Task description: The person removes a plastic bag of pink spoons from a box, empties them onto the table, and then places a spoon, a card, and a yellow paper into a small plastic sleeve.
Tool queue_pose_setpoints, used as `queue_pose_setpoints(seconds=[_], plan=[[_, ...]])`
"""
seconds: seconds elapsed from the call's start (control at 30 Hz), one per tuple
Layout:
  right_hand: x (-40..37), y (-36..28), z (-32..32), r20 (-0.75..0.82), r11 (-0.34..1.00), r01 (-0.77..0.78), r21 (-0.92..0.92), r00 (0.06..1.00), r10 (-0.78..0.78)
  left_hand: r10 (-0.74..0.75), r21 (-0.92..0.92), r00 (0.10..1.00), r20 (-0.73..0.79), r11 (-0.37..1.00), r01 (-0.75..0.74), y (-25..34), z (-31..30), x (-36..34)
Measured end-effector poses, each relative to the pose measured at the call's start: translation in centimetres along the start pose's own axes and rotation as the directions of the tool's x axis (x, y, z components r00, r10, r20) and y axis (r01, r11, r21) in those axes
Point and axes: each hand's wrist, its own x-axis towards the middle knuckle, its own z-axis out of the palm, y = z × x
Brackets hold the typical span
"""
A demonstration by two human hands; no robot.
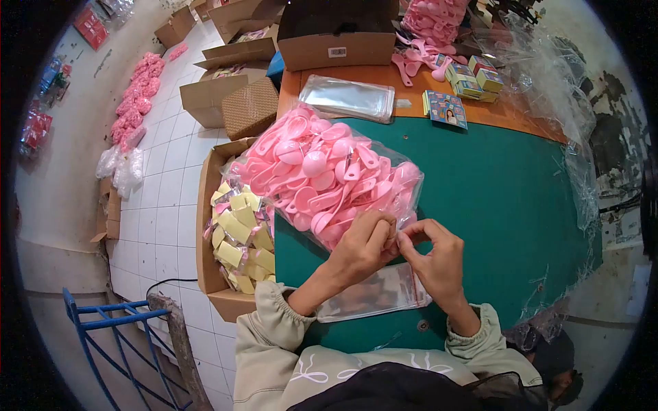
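A large clear plastic bag (336, 175) full of pink plastic scoops lies on the green table mat (493, 205). At its near right corner, my left hand (364, 241) is closed, thumb and fingers pinched together. My right hand (436, 257) meets it there, thumb and forefinger also pinching. A thin whitish bit of plastic shows between the fingertips, seemingly the bag's gathered edge; its full shape is hidden. Under my hands lies a stack of clear plastic sleeves (370, 296), partly covered by my left wrist.
Left of the table, a cardboard box (229, 305) holds packed yellow cards and pink pieces. At the back are clear sleeves (347, 96), small card stacks (444, 109), loose pink scoops (411, 61) and a brown box (337, 51). A blue metal frame (116, 322) stands lower left.
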Motion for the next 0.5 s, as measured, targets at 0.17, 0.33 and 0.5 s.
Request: queue_pose_setpoints(seconds=[0.17,0.33,0.5], plan=[[0.1,-0.1,-0.3,0.070,0.998,-0.066,0.013,0.995,0.065,0.041,0.001,0.999,0.033,0.999,-0.041,-0.2,0.3,-0.6],[0.6,1.8,0.0,0.202,0.953,-0.226,0.204,0.962,0.185,0.077,0.010,0.996,0.034,0.997,-0.077,-0.3,0.5,-0.6],[0.6,2.8,1.1,0.136,0.936,-0.208,0.283,0.975,0.175,0.055,-0.012,0.998,-0.009,0.998,-0.055,-0.7,0.5,-0.5]])
